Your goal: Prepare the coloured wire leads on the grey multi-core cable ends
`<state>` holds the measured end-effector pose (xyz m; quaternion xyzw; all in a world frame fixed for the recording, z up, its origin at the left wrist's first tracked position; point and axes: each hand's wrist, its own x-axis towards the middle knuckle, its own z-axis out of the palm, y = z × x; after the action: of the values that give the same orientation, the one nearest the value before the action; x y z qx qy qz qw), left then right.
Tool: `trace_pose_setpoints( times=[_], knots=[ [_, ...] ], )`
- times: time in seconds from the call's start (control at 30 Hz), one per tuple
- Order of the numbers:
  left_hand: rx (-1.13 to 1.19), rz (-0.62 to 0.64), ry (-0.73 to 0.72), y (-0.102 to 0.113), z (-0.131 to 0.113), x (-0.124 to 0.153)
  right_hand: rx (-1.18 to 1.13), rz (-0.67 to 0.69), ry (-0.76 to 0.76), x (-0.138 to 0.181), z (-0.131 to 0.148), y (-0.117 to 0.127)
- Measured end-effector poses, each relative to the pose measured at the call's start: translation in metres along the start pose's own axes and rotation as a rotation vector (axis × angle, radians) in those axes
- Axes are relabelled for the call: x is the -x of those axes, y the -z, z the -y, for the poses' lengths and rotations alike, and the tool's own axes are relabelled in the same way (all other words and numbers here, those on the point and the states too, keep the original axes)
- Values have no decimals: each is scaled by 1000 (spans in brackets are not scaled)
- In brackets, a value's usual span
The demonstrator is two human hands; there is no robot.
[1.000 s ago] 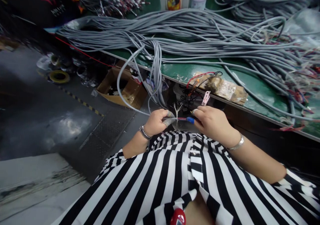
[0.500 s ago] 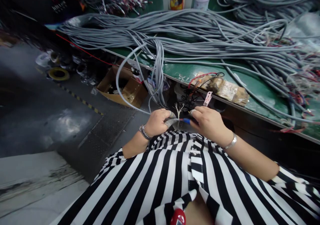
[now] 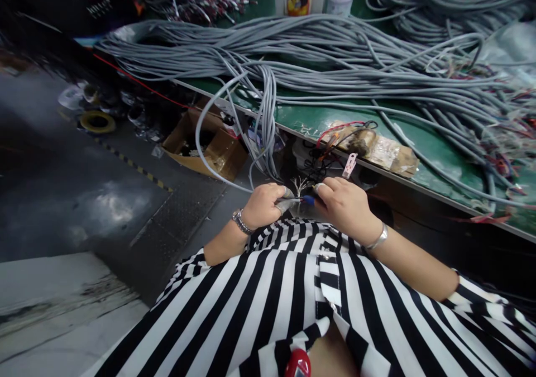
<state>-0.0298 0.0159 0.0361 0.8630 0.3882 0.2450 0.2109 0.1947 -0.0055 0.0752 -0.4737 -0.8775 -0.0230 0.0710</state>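
While the left hand (image 3: 263, 204) pinches cable (image 3: 198, 137), frayed strands (image 3: 300, 186) jut past its grip near the right hand (image 3: 345, 205), its hold unclear.

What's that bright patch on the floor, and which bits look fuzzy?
In the head view, the patch is pale glare on the dark floor, probably reflected light; in the head view, the far left edge is dim and smeared; in the head view, the left hand and right hand look clearer, but the frayed strands between them are soft.

green tabletop (image 3: 310, 118), shiny grey floor (image 3: 113, 201), striped tape (image 3: 130, 165)
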Motion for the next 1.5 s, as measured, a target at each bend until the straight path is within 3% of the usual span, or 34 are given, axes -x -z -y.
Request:
trace_pose_setpoints(
  times=[0.33,0.57,0.7,0.77,0.87,0.93,1.07,1.17,1.33,1.5],
  knots=[
    [-38,35,-1,-1,5,6,-9,95,10,-13,4,3],
    [179,-7,19,5,13,18,-81,164,30,-21,5,0],
    [533,-77,163,4,17,32,-117,235,70,-32,4,-5],
    [833,-200,300,0,18,36,-125,264,89,-37,4,-10],
    [1281,-479,453,-6,18,35,-167,242,57,-40,6,-19],
    [1476,-544,529,-9,16,31,-264,175,-13,-40,8,-27],
    [1624,-514,648,-13,9,23,-740,-14,-137,-37,10,-38],
    [1642,-459,687,-21,1,19,-1044,-84,-177,-40,14,-35],
    [1676,-364,684,-35,-10,13,-1164,-107,-138,-52,21,-23],
    [1681,-320,651,-37,-11,15,-1362,-14,-164,-56,24,-30]
  ],
)
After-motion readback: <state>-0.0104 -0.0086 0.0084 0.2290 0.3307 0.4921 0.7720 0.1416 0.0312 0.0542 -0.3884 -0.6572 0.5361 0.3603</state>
